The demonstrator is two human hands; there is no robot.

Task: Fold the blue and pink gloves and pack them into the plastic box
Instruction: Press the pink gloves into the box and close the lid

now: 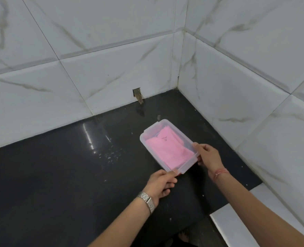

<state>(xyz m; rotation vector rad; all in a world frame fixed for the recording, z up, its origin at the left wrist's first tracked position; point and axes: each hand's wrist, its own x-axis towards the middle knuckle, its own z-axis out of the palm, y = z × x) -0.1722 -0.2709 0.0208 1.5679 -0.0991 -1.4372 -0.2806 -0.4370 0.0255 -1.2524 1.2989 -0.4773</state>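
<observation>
Left hand (161, 184) pinching near corner of clear plastic box (168, 145), right hand (209, 155) gripping its right edge, folded pink glove (170, 151) inside, black counter (58, 175)

Blue glove mostly hidden beneath the folded pink glove (169, 150) inside the plastic box (144, 138); only a dark sliver near the far left wall, too small to tell. Small dark mark on the lid (178, 171), unreadable. Lower fingers (165, 190) of the left hand (161, 184) curled under, tips out of sight. Right hand (209, 156) palm side hidden, fingertips behind the box's near corner. Both forearms cut off by the bottom edge. Black tabletop (58, 175) cut off at left and bottom. Something brownish at the bottom edge, blurred.
</observation>
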